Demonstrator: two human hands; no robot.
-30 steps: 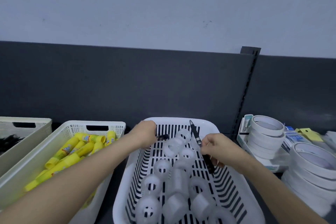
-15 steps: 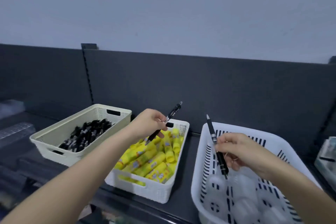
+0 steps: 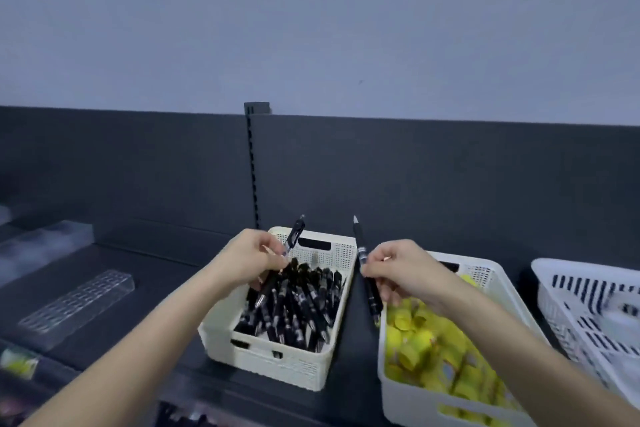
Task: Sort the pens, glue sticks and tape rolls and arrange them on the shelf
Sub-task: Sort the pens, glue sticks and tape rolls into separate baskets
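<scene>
— What does each hand hold?
— The left hand (image 3: 254, 258) pinches a slanted black pen (image 3: 296, 233) over the cream basket (image 3: 277, 362) of pens just below it. The right hand (image 3: 401, 270) grips a near-upright black pen (image 3: 362, 251) with a pale tip, and yellow glue sticks (image 3: 426, 343) lie under its wrist.

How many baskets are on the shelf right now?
3: the pen basket in the middle, the glue stick basket right of it, a slotted white basket at far right. Others may be out of frame.
</scene>
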